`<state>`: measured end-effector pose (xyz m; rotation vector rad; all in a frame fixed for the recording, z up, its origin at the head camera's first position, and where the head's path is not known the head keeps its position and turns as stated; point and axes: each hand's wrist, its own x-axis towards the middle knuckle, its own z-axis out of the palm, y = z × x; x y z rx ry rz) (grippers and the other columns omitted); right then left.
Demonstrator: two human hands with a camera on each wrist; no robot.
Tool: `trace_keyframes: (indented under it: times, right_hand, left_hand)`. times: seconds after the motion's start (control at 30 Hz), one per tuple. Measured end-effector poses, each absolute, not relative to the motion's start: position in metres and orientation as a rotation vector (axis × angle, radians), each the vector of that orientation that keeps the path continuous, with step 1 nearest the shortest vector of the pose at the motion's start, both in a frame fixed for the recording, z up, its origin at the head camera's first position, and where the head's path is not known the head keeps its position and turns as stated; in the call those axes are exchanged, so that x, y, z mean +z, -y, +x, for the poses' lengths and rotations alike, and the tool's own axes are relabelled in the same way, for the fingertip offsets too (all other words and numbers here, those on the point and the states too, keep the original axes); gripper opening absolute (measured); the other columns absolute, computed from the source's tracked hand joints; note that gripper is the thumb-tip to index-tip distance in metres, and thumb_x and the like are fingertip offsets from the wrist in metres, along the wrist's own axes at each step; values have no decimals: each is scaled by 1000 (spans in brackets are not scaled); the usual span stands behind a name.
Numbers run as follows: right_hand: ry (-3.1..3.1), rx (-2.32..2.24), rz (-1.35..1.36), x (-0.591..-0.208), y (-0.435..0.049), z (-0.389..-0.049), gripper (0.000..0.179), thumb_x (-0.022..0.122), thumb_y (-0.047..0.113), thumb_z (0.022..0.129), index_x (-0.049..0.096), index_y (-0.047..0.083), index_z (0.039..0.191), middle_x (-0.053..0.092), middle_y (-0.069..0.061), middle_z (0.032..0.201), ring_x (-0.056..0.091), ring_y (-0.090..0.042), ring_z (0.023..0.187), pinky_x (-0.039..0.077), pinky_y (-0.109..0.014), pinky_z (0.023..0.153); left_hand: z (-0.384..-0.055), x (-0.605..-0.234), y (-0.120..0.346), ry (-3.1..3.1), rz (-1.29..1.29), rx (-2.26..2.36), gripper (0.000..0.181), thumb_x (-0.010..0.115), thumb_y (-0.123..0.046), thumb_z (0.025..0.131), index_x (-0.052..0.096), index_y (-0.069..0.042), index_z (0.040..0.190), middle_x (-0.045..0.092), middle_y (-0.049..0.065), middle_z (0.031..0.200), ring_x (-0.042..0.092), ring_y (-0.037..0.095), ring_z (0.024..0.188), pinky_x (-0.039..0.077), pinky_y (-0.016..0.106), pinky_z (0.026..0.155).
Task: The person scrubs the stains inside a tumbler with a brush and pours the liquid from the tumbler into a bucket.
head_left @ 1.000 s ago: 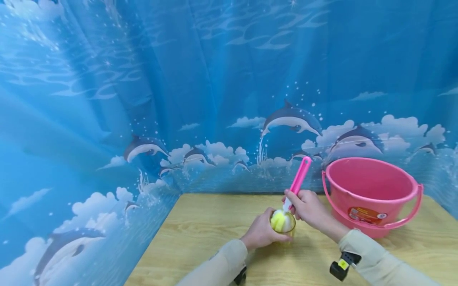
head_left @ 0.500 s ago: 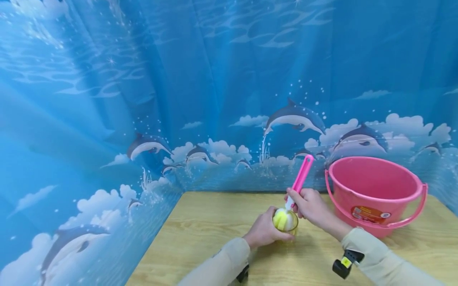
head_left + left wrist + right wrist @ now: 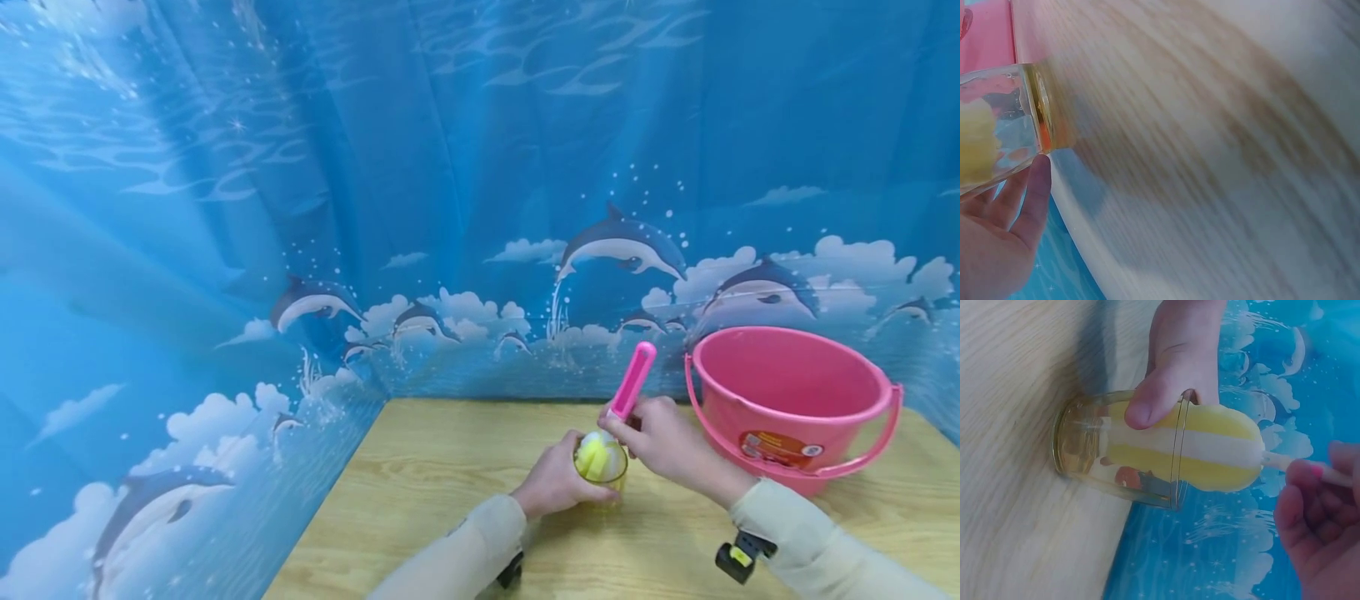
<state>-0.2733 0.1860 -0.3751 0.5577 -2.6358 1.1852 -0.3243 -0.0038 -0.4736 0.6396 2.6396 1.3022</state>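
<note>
My left hand [image 3: 553,478] grips a clear yellowish drinking glass [image 3: 1075,450] around its side, thumb and fingers on opposite sides. The glass stands close over the table; I cannot tell if its base touches. Partly inside it sits the yellow and white sponge head [image 3: 1222,447] of a cup brush, the upper part bulging past the rim. My right hand [image 3: 663,440] pinches the brush low on its pink handle [image 3: 633,382], close to the white neck [image 3: 1275,460]. The handle leans up and to the right. Some right fingers are hidden in the head view.
A pink bucket [image 3: 787,417] with a pink carrying handle [image 3: 885,446] stands on the wooden table [image 3: 450,450], just right of my right hand. A blue dolphin-print curtain [image 3: 450,167] hangs behind and to the left of the table.
The top of the brush handle has dropped a little, and my right wrist has swung slightly to the right. My left hand keeps its hold on the glass. The head view has shifted slightly.
</note>
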Motion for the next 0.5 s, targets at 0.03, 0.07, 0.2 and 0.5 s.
trace_keyframes:
  times: [0.03, 0.07, 0.2, 0.5]
  right_hand:
    - [2632, 1167, 578, -375, -186, -272, 17, 64, 24, 100, 73, 10, 105, 64, 0, 67, 53, -10, 53, 47, -26, 48]
    - [2628, 1141, 598, -375, -185, -271, 15, 65, 22, 99, 73, 10, 105, 65, 1, 69, 53, -9, 54, 48, -25, 50]
    - [2579, 1031, 688, -377, -185, -267, 9, 68, 18, 97, 73, 13, 103, 68, 7, 77, 53, -3, 58, 48, -23, 53]
    - [2308, 792, 945, -386, -185, -268, 15, 77, 6, 87, 73, 15, 98, 73, 6, 89, 65, 0, 77, 55, -19, 66]
  left_hand:
    - [-324, -473, 4, -2632, 636, 1306, 76, 95, -43, 65, 54, -21, 125, 63, -14, 100, 60, 2, 85, 50, 25, 78]
    - [-324, -473, 3, -2625, 633, 1310, 75, 94, -43, 65, 54, -21, 125, 63, -14, 100, 60, 2, 85, 50, 25, 78]
    - [-324, -472, 2, -2613, 620, 1315, 72, 94, -42, 66, 54, -23, 122, 63, -14, 100, 59, 2, 85, 50, 26, 78]
    - [-323, -474, 5, -2606, 638, 1337, 71, 95, -41, 66, 54, -27, 122, 63, -15, 100, 61, 1, 85, 52, 23, 76]
